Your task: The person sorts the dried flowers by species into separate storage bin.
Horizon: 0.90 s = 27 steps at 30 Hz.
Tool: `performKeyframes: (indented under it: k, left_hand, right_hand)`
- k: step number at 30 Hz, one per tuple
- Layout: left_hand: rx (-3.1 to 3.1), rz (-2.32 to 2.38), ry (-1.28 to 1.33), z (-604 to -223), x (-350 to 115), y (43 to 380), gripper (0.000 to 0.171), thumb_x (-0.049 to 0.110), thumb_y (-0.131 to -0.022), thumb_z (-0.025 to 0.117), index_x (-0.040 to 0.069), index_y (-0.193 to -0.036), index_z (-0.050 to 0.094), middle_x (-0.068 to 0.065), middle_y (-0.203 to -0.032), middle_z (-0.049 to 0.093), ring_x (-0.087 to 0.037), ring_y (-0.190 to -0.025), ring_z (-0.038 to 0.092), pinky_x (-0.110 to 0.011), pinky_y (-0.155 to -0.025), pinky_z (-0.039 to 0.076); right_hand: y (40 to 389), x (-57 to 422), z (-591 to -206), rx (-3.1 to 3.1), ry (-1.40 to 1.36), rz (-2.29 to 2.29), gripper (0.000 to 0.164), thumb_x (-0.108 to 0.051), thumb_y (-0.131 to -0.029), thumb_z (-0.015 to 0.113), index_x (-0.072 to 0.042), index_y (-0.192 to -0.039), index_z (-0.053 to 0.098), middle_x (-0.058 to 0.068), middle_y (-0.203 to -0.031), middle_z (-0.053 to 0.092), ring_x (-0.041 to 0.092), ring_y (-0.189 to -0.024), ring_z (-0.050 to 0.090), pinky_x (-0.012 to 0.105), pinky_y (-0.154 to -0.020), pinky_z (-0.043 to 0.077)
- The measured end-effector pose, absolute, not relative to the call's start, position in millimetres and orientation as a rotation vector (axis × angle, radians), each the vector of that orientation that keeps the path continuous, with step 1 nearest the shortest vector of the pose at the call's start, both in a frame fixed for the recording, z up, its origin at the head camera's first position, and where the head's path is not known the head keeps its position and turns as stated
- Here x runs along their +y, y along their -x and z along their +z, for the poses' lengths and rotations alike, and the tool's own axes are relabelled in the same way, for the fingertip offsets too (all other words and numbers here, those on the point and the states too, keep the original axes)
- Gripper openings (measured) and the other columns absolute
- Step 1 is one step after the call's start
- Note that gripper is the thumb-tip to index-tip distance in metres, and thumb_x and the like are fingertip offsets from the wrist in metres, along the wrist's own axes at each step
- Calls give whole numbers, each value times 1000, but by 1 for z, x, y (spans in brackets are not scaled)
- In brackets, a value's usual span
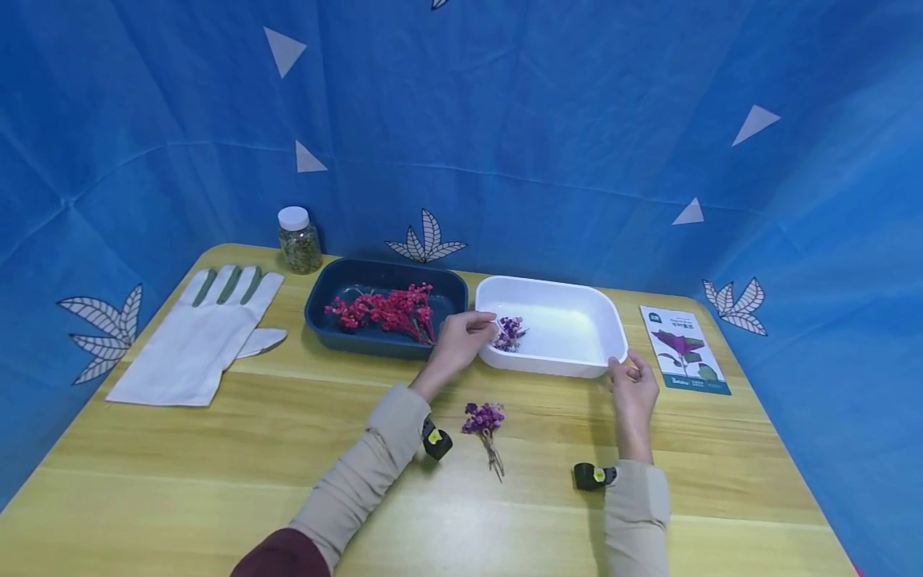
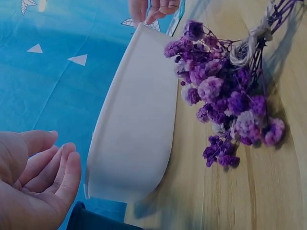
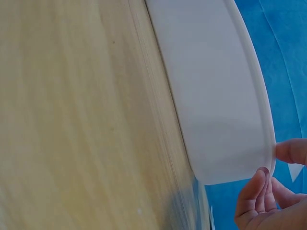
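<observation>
A white tray (image 1: 558, 365) stands at the back of the wooden table. My right hand (image 1: 634, 393) pinches its front right corner; in the right wrist view the thumb (image 3: 291, 151) lies at the rim, with curled fingers beneath. By the tray's front left corner, my left hand (image 1: 461, 336) has loosely bent fingers (image 2: 69, 172) with nothing between them in the left wrist view. A small purple flower bunch (image 1: 510, 333) lies inside the tray, close to the left fingertips. Another purple bunch (image 1: 485, 418), tied with twine, lies on the table between the forearms.
Left of the white tray, a dark blue tray (image 1: 368, 344) holds red flower sprigs (image 1: 389, 308). Farther left are a lidded jar (image 1: 299, 244) and a white-green glove (image 1: 195, 344). A seed packet (image 1: 685, 349) lies at right. Blue cloth (image 1: 541, 144) hangs behind the table.
</observation>
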<state>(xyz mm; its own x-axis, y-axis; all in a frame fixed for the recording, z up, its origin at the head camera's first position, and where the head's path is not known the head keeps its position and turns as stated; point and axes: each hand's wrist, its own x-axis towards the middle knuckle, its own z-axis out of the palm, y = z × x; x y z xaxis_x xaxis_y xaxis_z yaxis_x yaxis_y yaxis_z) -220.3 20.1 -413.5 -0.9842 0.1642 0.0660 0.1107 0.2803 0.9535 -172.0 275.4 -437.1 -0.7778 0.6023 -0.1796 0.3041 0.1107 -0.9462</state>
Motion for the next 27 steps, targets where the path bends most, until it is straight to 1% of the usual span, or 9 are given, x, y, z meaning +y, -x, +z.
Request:
performKeyframes:
  k: [6, 14, 17, 23, 27]
  left_hand:
    - [2468, 1817, -283, -411, 17, 217, 25, 12, -90, 64, 3, -114, 68, -11, -105, 70, -23, -98, 65, -30, -84, 52]
    - [2453, 1733, -397, -411, 7, 207, 23, 14, -91, 64, 4, -111, 69, -9, -108, 69, -21, -97, 64, -29, -83, 51]
    - [2455, 1673, -468, -415, 2, 202, 24, 17, -90, 66, 5, -111, 70, -8, -107, 70, -19, -95, 63, -29, -83, 51]
    - [2391, 1544, -616, -425, -11, 193, 28, 22, -90, 66, 6, -113, 68, -4, -99, 69, -17, -94, 60, -29, -81, 50]
    - [2328, 1452, -648, -433, -17, 190, 34, 26, -90, 66, 7, -118, 65, -3, -105, 69, -18, -101, 59, -33, -88, 49]
  right_hand:
    - [172, 277, -437, -2140, 914, 1713, 53, -25, -96, 55, -9, -144, 39, -3, -100, 44, 9, -84, 49, 17, -75, 47]
    - [173, 276, -437, -2147, 932, 1726, 54, -26, -96, 54, -11, -145, 37, -4, -101, 44, 8, -86, 49, 18, -81, 47]
    - [173, 276, -437, -2149, 930, 1726, 54, -26, -96, 54, -11, -145, 37, -4, -101, 44, 9, -87, 49, 19, -81, 48]
    - [174, 276, -437, -2154, 933, 1714, 54, -27, -96, 54, -11, -145, 37, -4, -101, 45, 9, -87, 50, 19, -81, 48]
    - [173, 276, -438, -2160, 936, 1709, 54, -27, -96, 54, -11, -145, 37, -4, -101, 44, 8, -86, 48, 19, -81, 47]
